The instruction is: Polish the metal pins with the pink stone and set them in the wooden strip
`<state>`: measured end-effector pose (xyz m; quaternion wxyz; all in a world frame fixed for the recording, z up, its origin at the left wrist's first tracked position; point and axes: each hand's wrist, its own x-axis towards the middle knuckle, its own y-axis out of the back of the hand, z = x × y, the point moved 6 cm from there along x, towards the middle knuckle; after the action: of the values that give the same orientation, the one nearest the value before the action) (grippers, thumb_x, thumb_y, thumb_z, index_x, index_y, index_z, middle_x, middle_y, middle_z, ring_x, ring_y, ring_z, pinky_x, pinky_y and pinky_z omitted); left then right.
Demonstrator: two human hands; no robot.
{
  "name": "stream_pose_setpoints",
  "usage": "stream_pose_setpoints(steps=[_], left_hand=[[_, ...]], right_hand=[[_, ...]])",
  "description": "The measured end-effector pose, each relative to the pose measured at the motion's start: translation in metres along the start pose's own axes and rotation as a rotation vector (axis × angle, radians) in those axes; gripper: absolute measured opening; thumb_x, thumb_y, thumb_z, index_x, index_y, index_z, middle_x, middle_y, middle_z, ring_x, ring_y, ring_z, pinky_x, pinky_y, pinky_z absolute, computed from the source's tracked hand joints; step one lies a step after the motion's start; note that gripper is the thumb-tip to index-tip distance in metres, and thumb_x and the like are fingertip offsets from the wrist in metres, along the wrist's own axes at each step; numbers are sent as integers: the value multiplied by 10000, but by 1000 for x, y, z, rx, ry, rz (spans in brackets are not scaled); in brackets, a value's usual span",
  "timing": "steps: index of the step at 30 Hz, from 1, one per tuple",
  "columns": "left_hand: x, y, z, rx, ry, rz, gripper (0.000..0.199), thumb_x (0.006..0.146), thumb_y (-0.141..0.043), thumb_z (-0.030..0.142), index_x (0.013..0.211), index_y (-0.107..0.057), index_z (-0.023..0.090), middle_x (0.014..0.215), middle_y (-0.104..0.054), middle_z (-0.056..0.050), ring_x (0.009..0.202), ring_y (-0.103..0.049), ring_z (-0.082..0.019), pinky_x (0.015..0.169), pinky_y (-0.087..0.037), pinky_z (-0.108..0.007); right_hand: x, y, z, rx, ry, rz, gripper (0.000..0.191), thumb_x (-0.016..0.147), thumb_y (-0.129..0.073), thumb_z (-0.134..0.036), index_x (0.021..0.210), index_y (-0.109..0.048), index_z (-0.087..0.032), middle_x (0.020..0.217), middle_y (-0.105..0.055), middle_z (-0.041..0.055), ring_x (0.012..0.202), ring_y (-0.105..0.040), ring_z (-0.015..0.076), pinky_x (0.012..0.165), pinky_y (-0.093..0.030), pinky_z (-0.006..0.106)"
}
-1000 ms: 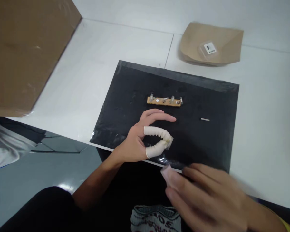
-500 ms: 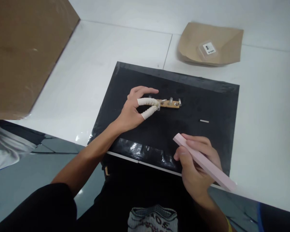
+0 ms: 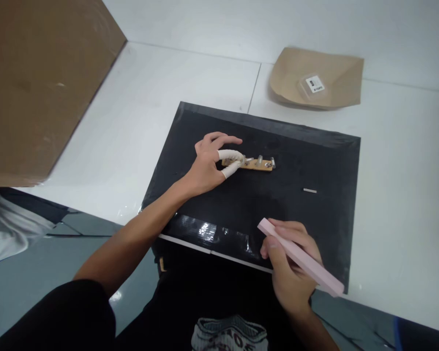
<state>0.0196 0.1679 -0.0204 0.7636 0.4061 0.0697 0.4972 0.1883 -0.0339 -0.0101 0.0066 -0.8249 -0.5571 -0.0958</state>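
Observation:
My left hand (image 3: 209,165) wears white finger covers on thumb and index finger. Those two fingertips are pinched together over a narrow wooden strip (image 3: 258,166), on a small clear piece (image 3: 243,159) that they partly hide. Other small clear upright pieces stand along the strip, one being a clear peg (image 3: 259,160); round metal parts show between them. In my right hand (image 3: 292,263) is a long pink square bar (image 3: 303,258), slanting from upper left to lower right, gripped between thumb and fingers near the mat's front edge.
Beneath both hands lies a black mat (image 3: 205,119) on the white table (image 3: 395,195). A small thin metal bar (image 3: 309,190) rests on the mat's right side. Behind is a brown paper tray (image 3: 336,68) holding a clear plastic box (image 3: 312,87). A large cardboard panel (image 3: 40,87) stands at left.
My left fingertips, with the small clear piece, have shifted slightly to the right, onto the strip. My right hand and the pink bar have moved a little left and down. The view has tilted slightly.

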Motion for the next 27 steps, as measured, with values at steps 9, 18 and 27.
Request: stream_pose_setpoints(steps=[9,18,27], left_hand=[[-2,0,0,30,1,19,114,938,-741,240,1006,-823,281,1400,-734,-71,1378,-524,-384,1142,-313,-656],[-5,4,8,181,61,23,134,931,-762,249,1055,-811,269,1471,-689,-63,1431,-486,-371,1142,-329,-589],[-6,5,6,197,50,7,258,869,-867,336,1111,-798,278,1481,-690,-70,1441,-491,-373,1152,-336,-591]], right_hand=[[-8,-9,4,24,-27,-68,240,977,-684,-84,1140,-726,-256,1168,-691,61,802,-735,130,528,-580,227],[-9,-6,8,-29,-63,-82,218,987,-696,-121,1124,-727,-288,1163,-689,36,1018,-753,168,786,-672,297],[-9,-7,8,-42,-59,-92,224,978,-712,-142,1118,-744,-314,1139,-714,22,967,-730,141,777,-656,259]])
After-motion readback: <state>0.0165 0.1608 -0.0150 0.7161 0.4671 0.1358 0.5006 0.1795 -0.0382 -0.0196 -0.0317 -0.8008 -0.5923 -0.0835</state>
